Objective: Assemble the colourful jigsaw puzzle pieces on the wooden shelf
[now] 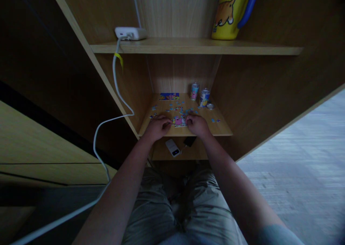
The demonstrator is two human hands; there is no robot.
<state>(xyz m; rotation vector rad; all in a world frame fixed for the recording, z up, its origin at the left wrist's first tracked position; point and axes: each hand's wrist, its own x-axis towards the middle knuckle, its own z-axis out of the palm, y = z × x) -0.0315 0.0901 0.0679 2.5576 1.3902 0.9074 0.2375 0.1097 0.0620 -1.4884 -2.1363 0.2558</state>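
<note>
A partly joined pink and blue jigsaw cluster (179,121) lies near the front edge of a low wooden shelf (223,131). My left hand (158,126) rests at its left side with fingers curled down onto the pieces. On the cluster's right side my right hand (197,124) presses down with its fingers bent. Several loose puzzle pieces (175,106) are scattered behind the cluster, and two more (215,121) lie to the right. Whether either hand pinches a piece is hidden by the fingers.
A puzzle picture card (169,96), two small cans (199,94) and a round lid (210,106) sit at the shelf's back. A white power bank (173,147) and a dark device (189,141) lie below. A white charger (130,33) with a trailing cable and a yellow cartoon container (229,11) sit on the upper shelf.
</note>
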